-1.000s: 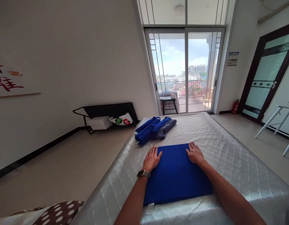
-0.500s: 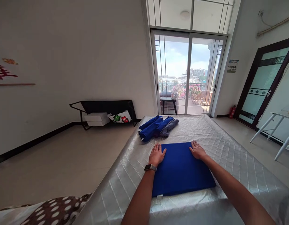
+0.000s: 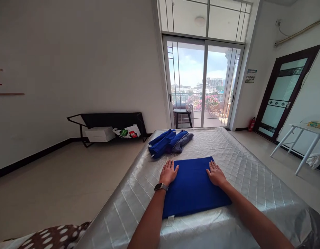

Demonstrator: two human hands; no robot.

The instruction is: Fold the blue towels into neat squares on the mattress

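Grip: none closed; left hand (image 3: 168, 173) and right hand (image 3: 216, 174) lie flat, fingers extended, on opposite side edges of blue cloth (image 3: 194, 186). Cloth lies flat at the bed's (image 3: 255, 186) near edge; clothes (image 3: 170, 141) heaped toward its far left corner.

Unreadable and cropped
The label (image 3: 170, 221) on the blue cloth (image 3: 194, 186) is too small to be read; polka-dot fabric (image 3: 54, 237) is cut off below, the white table (image 3: 309, 129) at right.
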